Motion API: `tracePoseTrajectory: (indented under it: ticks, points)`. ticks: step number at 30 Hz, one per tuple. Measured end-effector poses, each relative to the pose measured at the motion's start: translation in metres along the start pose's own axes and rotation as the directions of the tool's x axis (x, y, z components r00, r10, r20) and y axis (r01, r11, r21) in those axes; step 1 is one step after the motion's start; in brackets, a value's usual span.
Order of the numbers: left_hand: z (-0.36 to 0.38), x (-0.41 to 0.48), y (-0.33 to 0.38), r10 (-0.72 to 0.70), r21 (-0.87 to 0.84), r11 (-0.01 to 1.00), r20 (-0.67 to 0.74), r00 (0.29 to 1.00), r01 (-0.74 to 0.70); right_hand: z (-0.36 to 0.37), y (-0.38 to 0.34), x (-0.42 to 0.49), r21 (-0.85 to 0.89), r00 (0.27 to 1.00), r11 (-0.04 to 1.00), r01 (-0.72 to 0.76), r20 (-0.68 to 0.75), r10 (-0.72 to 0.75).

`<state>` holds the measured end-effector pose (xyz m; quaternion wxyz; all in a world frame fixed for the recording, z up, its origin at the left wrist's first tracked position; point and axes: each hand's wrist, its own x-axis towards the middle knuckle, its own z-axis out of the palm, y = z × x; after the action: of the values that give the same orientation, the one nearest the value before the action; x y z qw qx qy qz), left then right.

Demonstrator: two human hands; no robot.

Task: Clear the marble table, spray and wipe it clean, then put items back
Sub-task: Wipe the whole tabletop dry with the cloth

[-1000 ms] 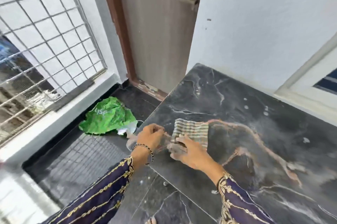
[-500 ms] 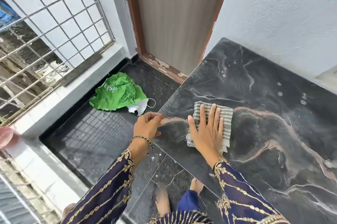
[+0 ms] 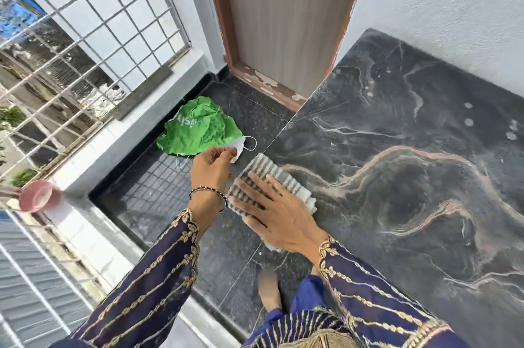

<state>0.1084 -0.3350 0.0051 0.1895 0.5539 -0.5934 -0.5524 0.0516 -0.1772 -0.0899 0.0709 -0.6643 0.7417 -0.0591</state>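
**Striped cloth pressed flat at edge of dark marble table**

Two hands at work over one marble table (image 3: 411, 177), a grey-black slab with pale and pinkish veins and a scatter of whitish spots toward the far right. One cloth (image 3: 272, 173) at the slab's left edge, folded into a thick rectangle, ribbed in grey and off-white stripes, partly hidden beneath the hand on top. Right hand (image 3: 273, 208) laid flat on it, palm down, fingers straight and spread across the stripes, pressing rather than clutching. Left hand (image 3: 211, 170) just left of the cloth, beyond the slab's edge, fingers curled in, thumb tip against forefinger; anything caught in that pinch too small to make out. One thin beaded bangle (image 3: 208, 195) on the left wrist. Two navy sleeves with gold embroidery: left sleeve (image 3: 147, 276), right sleeve (image 3: 368, 291).

Lower down, on the dark floor (image 3: 158, 200) to the left: one crumpled green bag (image 3: 198, 129) with white lettering, and one white face mask (image 3: 241, 146) touching its near-right edge, ear loops loose. One wood-grain door (image 3: 283, 21) at the far end, brown frame, paint flaking along the bottom. One white metal window grille (image 3: 85, 35) at far left. One pink cup (image 3: 37, 198), blurred, at the near-left edge of view. One bare foot (image 3: 269, 288), blurred, on the floor by the slab's near side.
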Motion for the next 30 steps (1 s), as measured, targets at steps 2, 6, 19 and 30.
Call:
tracePoseTrajectory:
  ticks: [2, 6, 19, 30]
  points:
    - [-0.001, -0.002, 0.001, 0.001, -0.011, 1.0, 0.018, 1.0, -0.001, 0.0, 0.01, -0.035, -0.015, 1.0, 1.0, 0.014, 0.008, -0.014]
    - [-0.001, -0.005, -0.002, 0.0, -0.033, 0.999, 0.037, 0.999, 0.001, -0.018, 0.051, -0.082, -0.049, 0.993, 0.992, -0.113, 0.036, 0.114]
    - [0.009, -0.033, -0.026, 0.015, 0.029, 0.999, 0.108, 0.994, -0.018, -0.018, 0.025, 0.0, 0.05, 0.998, 0.998, -0.045, 0.047, 0.043]
    - [0.076, -0.022, -0.001, 0.258, 0.383, 0.845, 0.321, 0.911, -0.374, -0.042, 0.152, 0.026, -0.055, 0.997, 0.996, -0.071, 0.01, 0.072]
